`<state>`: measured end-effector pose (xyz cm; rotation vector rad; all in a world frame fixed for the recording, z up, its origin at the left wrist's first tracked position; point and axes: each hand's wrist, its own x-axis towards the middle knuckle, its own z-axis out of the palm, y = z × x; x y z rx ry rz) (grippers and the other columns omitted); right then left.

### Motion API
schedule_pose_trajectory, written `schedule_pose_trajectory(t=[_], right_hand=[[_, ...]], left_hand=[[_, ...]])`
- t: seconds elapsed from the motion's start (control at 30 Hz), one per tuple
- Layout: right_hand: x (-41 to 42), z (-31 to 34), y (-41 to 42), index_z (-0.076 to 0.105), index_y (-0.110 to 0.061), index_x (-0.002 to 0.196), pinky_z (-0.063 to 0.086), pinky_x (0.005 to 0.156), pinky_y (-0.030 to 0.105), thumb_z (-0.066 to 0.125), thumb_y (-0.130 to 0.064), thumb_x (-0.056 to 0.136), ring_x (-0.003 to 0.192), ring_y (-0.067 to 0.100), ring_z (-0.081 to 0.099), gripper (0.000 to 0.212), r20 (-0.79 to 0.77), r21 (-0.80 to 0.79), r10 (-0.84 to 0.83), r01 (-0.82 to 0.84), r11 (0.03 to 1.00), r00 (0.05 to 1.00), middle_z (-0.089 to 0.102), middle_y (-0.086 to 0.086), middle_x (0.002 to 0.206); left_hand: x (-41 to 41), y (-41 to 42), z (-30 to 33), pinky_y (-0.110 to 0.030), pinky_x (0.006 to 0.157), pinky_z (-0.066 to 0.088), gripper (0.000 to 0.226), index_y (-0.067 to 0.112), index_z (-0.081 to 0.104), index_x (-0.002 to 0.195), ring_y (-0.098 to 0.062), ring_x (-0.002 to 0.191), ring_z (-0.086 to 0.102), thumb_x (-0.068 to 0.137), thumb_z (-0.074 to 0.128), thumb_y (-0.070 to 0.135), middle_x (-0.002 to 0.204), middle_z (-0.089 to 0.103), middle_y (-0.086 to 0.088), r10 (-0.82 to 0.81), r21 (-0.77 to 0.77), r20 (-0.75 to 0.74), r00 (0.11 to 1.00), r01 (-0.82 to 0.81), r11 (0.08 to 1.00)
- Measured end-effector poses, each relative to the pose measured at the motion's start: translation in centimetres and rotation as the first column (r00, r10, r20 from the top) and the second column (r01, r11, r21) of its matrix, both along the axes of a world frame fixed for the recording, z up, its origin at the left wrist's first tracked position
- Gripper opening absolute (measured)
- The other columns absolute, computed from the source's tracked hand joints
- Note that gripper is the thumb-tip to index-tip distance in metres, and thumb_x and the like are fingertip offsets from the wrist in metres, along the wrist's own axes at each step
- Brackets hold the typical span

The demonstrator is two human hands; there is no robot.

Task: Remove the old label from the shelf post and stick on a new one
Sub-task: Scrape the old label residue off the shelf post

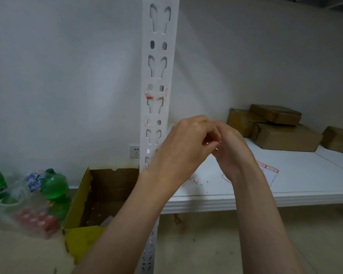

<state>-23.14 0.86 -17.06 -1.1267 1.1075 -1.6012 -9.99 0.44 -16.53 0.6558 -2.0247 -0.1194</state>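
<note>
Left hand point(188, 139) and right hand point(231, 145) meet fingertip to fingertip just right of shelf post point(156, 80), above front-left corner of shelf point(305, 175); both grips curled together on tiny pale scrap with red edge point(216, 145), too small and blurred to identify
Red-and-white label remnant point(151, 97) clings to post face above hands
Label sheet point(269, 171) lies flat on shelf, near front edge, right of wrists
Brown parcels point(281, 129) stacked at shelf's back
Open cardboard box point(99, 196) and green bottles point(53, 186) on floor, left of post

Blue characters on bottle wrap point(33, 181), unreadable.
</note>
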Motion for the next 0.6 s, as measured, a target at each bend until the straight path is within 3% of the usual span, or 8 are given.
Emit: schedule_pose_trajectory(t=[0.1, 0.17, 0.23, 0.37, 0.47, 0.6], right_hand=[[-0.6, -0.4, 0.0, 0.068, -0.005, 0.113, 0.050, 0.075, 0.034, 0.060, -0.020, 0.095, 0.070, 0.012, 0.070, 0.025, 0.000, 0.094, -0.085, 0.085, 0.992, 0.996, 0.072, 0.005, 0.091], [-0.8, -0.5, 0.1, 0.067, -0.006, 0.117, 0.050, 0.065, 0.029, 0.061, -0.022, 0.095, 0.061, 0.012, 0.067, 0.027, 0.026, 0.139, -0.112, 0.107, 0.984, 0.993, 0.072, 0.005, 0.091], [-0.9, -0.6, 0.1, 0.067, -0.006, 0.117, 0.051, 0.061, 0.028, 0.063, -0.021, 0.094, 0.065, 0.013, 0.068, 0.028, 0.032, 0.172, -0.114, 0.107, 0.979, 0.993, 0.073, 0.005, 0.094], [-1.2, -1.3, -0.1, 0.068, -0.010, 0.115, 0.059, 0.083, 0.033, 0.062, -0.021, 0.094, 0.084, 0.017, 0.072, 0.024, -0.021, 0.220, -0.120, 0.122, 0.968, 0.992, 0.076, 0.008, 0.102], [-1.4, -1.6, -0.2, 0.068, -0.010, 0.115, 0.057, 0.087, 0.035, 0.062, -0.022, 0.094, 0.086, 0.018, 0.072, 0.024, -0.074, 0.246, -0.129, 0.143, 0.959, 0.989, 0.076, 0.010, 0.106], [-1.6, -2.2, -0.5, 0.068, -0.011, 0.113, 0.058, 0.084, 0.034, 0.061, -0.022, 0.095, 0.087, 0.019, 0.072, 0.022, -0.135, 0.268, -0.130, 0.162, 0.950, 0.982, 0.076, 0.009, 0.103]], left_hand=[[-1.0, 0.2, -1.0, -0.033, 0.076, 0.054, 0.014, 0.020, 0.071, 0.076, -0.011, 0.073, 0.061, 0.076, 0.078, 0.009, 0.079, 0.066, 0.010, 0.041, 0.094, 0.057, 0.998, -0.046, 0.994], [-1.8, -0.1, -1.9, -0.029, 0.072, 0.051, 0.030, 0.029, 0.057, 0.069, -0.009, 0.070, 0.057, 0.072, 0.083, 0.013, 0.069, 0.054, 0.016, 0.083, 0.180, 0.140, 0.987, -0.108, 0.978], [-2.5, -0.7, -3.2, -0.030, 0.071, 0.051, 0.028, 0.026, 0.057, 0.068, -0.013, 0.073, 0.060, 0.073, 0.083, 0.018, 0.068, 0.052, 0.015, 0.119, 0.260, 0.214, 0.970, -0.174, 0.950], [-3.3, -1.7, -5.7, -0.030, 0.077, 0.054, 0.006, 0.018, 0.074, 0.084, -0.017, 0.078, 0.067, 0.087, 0.071, 0.014, 0.082, 0.069, 0.002, 0.149, 0.345, 0.278, 0.949, -0.243, 0.906], [-3.4, -2.4, -7.3, -0.030, 0.078, 0.057, 0.015, 0.015, 0.076, 0.097, -0.017, 0.075, 0.068, 0.094, 0.063, 0.009, 0.094, 0.072, -0.002, 0.167, 0.385, 0.291, 0.942, -0.276, 0.881], [-3.4, -3.2, -8.6, -0.036, 0.087, 0.058, 0.031, 0.017, 0.074, 0.113, -0.020, 0.093, 0.069, 0.095, 0.057, 0.000, 0.111, 0.072, -0.004, 0.196, 0.396, 0.317, 0.928, -0.317, 0.862]])
